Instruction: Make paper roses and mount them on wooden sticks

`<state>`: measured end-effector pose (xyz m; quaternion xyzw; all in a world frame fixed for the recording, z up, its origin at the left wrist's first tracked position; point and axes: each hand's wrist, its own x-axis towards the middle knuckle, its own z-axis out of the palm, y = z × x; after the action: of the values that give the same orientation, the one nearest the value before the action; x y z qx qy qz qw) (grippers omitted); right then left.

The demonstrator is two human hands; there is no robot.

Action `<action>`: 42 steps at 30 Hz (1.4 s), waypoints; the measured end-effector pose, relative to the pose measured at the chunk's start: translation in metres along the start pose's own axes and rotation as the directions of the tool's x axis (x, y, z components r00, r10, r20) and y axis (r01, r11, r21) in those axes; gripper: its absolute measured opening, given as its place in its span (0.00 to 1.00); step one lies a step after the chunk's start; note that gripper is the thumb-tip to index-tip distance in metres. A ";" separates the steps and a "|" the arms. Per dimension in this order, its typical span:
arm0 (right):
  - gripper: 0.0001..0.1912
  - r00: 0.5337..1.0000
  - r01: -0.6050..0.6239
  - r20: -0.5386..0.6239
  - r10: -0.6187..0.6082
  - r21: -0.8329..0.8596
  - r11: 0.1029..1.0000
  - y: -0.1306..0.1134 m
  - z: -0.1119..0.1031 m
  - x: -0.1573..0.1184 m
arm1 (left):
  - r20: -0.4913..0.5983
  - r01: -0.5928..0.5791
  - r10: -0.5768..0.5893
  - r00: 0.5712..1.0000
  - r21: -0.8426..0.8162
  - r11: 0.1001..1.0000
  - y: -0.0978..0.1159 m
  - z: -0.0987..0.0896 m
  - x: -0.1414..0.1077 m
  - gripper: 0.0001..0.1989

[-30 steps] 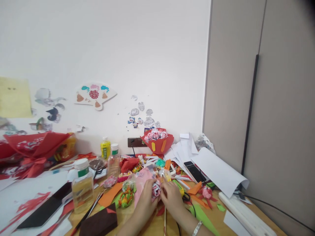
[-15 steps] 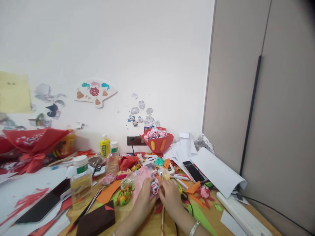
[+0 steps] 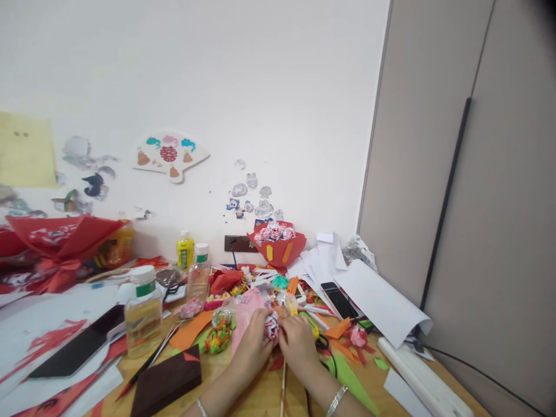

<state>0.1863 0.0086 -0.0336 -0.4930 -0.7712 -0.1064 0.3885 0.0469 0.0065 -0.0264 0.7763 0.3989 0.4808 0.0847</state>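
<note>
A pink-and-white paper flower (image 3: 271,326) is held between my two hands above the middle of the desk. My left hand (image 3: 254,341) closes on its left side, with the thumb against the petals. From the right, my right hand (image 3: 297,341) pinches at the flower's edge; its fingertips are partly hidden. A thin stick (image 3: 283,389) runs down below the hands toward the desk's front, and I cannot tell whether it joins the flower. Just behind the hands lies a pink plastic bag (image 3: 247,310).
A red-wrapped bouquet (image 3: 282,252) stands by the wall. At left are a clear bottle (image 3: 143,321), a black tablet (image 3: 78,346) and a dark brown box (image 3: 167,382). Right are a phone (image 3: 339,300), white paper (image 3: 382,301) and a white power strip (image 3: 423,379). Paper scraps surround the hands.
The view has shifted slightly, so the wall items sit a little higher. Both hands stay on the flower, with only small finger movement.
</note>
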 end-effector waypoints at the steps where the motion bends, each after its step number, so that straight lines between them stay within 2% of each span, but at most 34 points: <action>1: 0.08 1.000 -0.002 -0.001 0.002 -0.006 1.000 0.000 0.000 0.000 | 0.000 -0.001 0.001 1.000 -0.004 1.000 0.000 0.000 0.000 0.19; 8: 0.04 0.997 -0.060 -0.041 0.059 -0.026 0.998 -0.002 -0.004 0.002 | -0.032 0.046 -0.045 0.998 0.032 0.998 0.007 -0.004 0.000 0.20; 15: 0.08 0.999 -0.038 -0.036 0.037 -0.026 0.999 -0.004 -0.005 0.001 | -0.050 0.035 -0.033 0.998 0.029 0.999 0.010 -0.004 0.001 0.18; 19: 0.12 0.999 -0.004 -0.037 0.003 -0.025 1.000 -0.003 -0.002 0.000 | -0.010 0.037 -0.037 0.999 -0.023 0.999 0.011 -0.005 0.000 0.18; 25: 0.13 0.999 0.010 -0.033 -0.012 -0.046 0.999 -0.001 0.001 -0.001 | -0.006 0.002 -0.002 1.000 -0.042 0.999 0.005 -0.001 0.000 0.20; 32: 0.10 0.998 -0.058 0.016 0.059 -0.028 0.998 0.001 0.003 0.000 | -0.015 -0.006 0.006 1.000 -0.011 1.000 0.001 0.001 -0.001 0.19; 42: 0.12 0.996 -0.075 0.039 0.075 -0.011 0.997 -0.002 0.004 -0.001 | 0.010 -0.014 0.014 1.000 -0.033 0.999 -0.009 0.006 -0.003 0.21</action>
<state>0.1835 0.0088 -0.0367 -0.5252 -0.7591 -0.0856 0.3748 0.0462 0.0115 -0.0359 0.7801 0.3851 0.4836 0.0961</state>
